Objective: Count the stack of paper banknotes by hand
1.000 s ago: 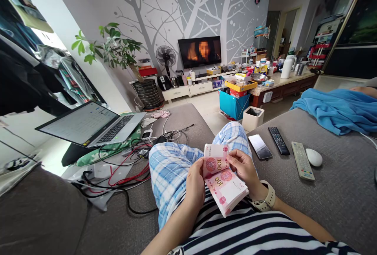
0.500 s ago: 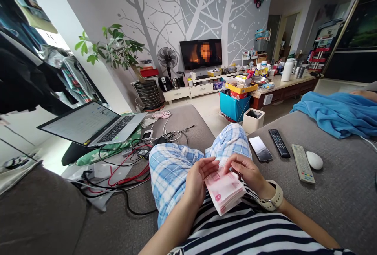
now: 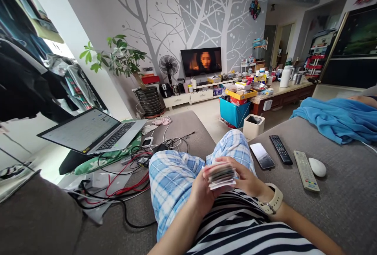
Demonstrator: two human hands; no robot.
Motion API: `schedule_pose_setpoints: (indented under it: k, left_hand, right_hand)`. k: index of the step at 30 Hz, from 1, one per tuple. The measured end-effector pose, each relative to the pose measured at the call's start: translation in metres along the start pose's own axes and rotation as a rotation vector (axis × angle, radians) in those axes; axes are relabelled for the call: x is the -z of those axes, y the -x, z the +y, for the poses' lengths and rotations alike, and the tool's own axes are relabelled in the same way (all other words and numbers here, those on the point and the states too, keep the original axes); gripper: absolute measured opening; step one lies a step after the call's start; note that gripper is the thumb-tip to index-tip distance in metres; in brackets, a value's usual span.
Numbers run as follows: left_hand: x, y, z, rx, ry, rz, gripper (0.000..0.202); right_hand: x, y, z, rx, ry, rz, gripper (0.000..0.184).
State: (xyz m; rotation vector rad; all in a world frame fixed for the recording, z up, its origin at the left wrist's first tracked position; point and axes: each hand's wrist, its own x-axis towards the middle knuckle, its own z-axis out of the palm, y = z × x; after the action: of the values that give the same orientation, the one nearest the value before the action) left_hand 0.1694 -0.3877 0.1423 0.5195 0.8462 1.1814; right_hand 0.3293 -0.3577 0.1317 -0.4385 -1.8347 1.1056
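Observation:
Over my lap, between both hands, is a stack of banknotes (image 3: 221,176), pinkish at the top with darker edges toward me; it is smeared by motion. My left hand (image 3: 203,192) grips the stack's left side, palm beneath. My right hand (image 3: 246,178), with a pale watch (image 3: 273,200) on the wrist, is closed round the right side, its fingers along the far edge. The notes partly hide the fingertips. Blue-and-white checked trousers (image 3: 171,184) cover my crossed legs under the hands.
Right of my knee lie a phone (image 3: 262,155), a black remote (image 3: 280,149), a beige remote (image 3: 305,171) and a white mouse (image 3: 317,167). On the left are an open laptop (image 3: 118,137) and tangled cables (image 3: 138,184). A bin (image 3: 253,127) stands ahead, near a blue box (image 3: 234,112).
The stack of banknotes has turned from lying flat, printed face up, to edge-on toward me. My hands have closed round its sides. The camera view has tilted slightly up.

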Motion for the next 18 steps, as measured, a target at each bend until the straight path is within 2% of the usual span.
schedule_pose_setpoints:
  k: [2,5,8,11,14,16,18]
  left_hand:
    - [0.000,0.001,-0.001,0.086,0.066,-0.045,0.045]
    - [-0.002,0.004,-0.002,0.080,0.092,-0.124,0.056]
    - [-0.003,0.006,-0.005,0.063,0.077,-0.161,0.040]
    - [-0.002,0.006,-0.009,0.092,0.075,-0.154,0.039]
    - [-0.001,0.002,-0.013,0.157,0.097,-0.101,0.034]
    - [-0.001,0.001,-0.015,0.159,0.091,-0.039,0.034]
    - [-0.001,0.001,-0.017,0.109,0.069,0.022,0.036]
  right_hand:
    - [-0.004,-0.004,0.004,-0.078,-0.130,0.062,0.040]
    - [-0.007,-0.012,0.009,-0.180,-0.258,0.206,0.034]
    - [-0.006,-0.019,0.007,-0.241,-0.362,0.320,0.028]
    - [-0.008,-0.023,0.004,-0.266,-0.444,0.330,0.025]
    - [-0.011,-0.025,0.006,-0.253,-0.385,0.276,0.025]
    - [-0.011,-0.026,0.006,-0.229,-0.240,0.225,0.028]
    - [-0.008,-0.029,-0.002,-0.184,-0.018,0.232,0.037]
